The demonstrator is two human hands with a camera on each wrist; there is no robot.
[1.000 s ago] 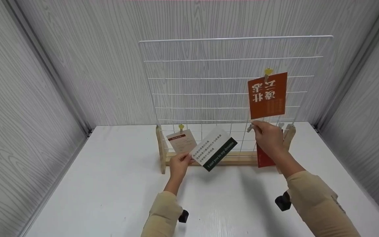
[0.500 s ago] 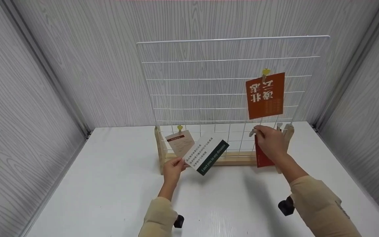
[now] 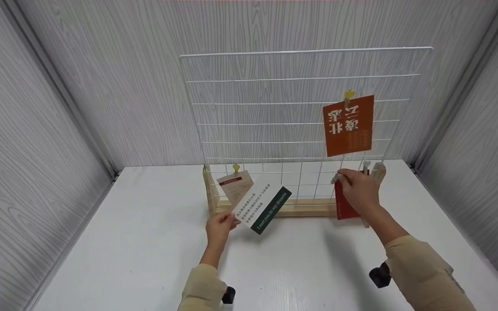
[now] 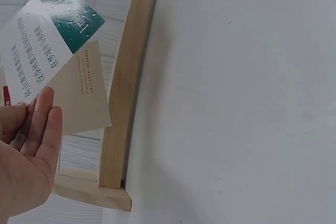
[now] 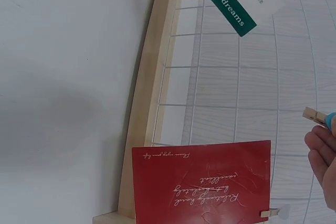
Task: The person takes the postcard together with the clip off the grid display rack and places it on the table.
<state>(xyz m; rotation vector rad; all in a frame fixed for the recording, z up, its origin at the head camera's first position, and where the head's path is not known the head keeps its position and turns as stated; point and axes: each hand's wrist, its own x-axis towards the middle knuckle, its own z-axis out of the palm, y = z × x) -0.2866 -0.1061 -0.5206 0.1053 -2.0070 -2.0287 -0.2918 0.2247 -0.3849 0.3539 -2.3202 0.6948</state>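
My left hand [image 3: 218,229] pinches the corner of a white postcard [image 3: 255,207] with a dark green band, held tilted in front of the grid rack. Behind it a cream card [image 4: 86,95] hangs from a yellow heart clip [image 3: 236,167] at the rack's lower left. My right hand [image 3: 359,190] pinches a small wooden clothespin [image 5: 315,115] with a blue piece on it, seen in the right wrist view. That hand is in front of the red card [image 5: 205,182], which hangs low on the right from a clip with a pale heart [image 5: 283,212].
The white wire grid [image 3: 301,103] stands in a wooden base [image 3: 301,211] on a white table [image 3: 154,242]. An orange-red card [image 3: 349,129] hangs higher on the right from another yellow heart clip [image 3: 349,93]. Wood-grain panels [image 3: 102,65] enclose the back and sides.
My left hand has drawn the white postcard left and down, bringing it over part of the cream card. The right hand, with the clothespin, has moved slightly down and right.
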